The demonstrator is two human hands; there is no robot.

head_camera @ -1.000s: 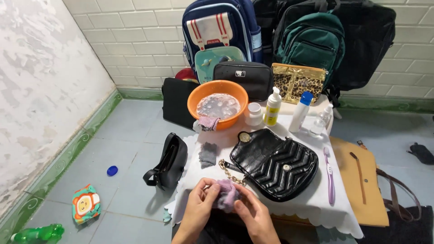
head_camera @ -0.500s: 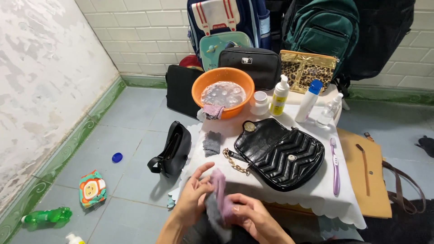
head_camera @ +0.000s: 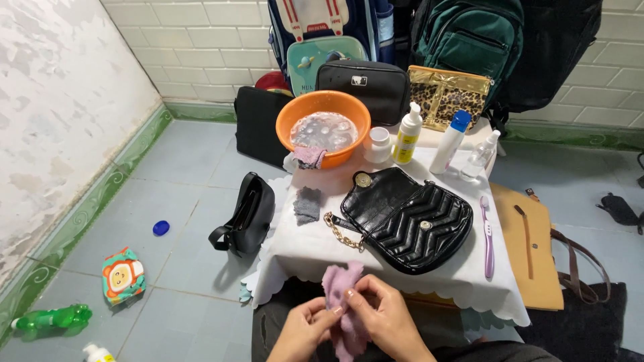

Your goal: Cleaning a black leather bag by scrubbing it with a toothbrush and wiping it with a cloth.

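Both of my hands hold a small lilac cloth (head_camera: 340, 302) over my lap, just in front of the table's near edge. My left hand (head_camera: 305, 330) pinches its lower left part. My right hand (head_camera: 384, 318) grips its right side with the fingertips. Beyond them, a black quilted handbag (head_camera: 406, 218) with a gold chain lies open-flapped on the white tablecloth (head_camera: 305, 245). A grey cloth (head_camera: 307, 204) lies to the left of the bag.
An orange basin (head_camera: 323, 127) of soapy water holds a pink cloth on its rim. Bottles (head_camera: 408, 134), a jar and a purple toothbrush (head_camera: 487, 236) sit on the table. A black bag (head_camera: 247, 213) stands on the floor at left, a tan bag (head_camera: 526, 245) at right, backpacks behind.
The view has tilted and moved closer. My hands have shifted on the lilac cloth, which now stands up between my fingers instead of lying bunched.
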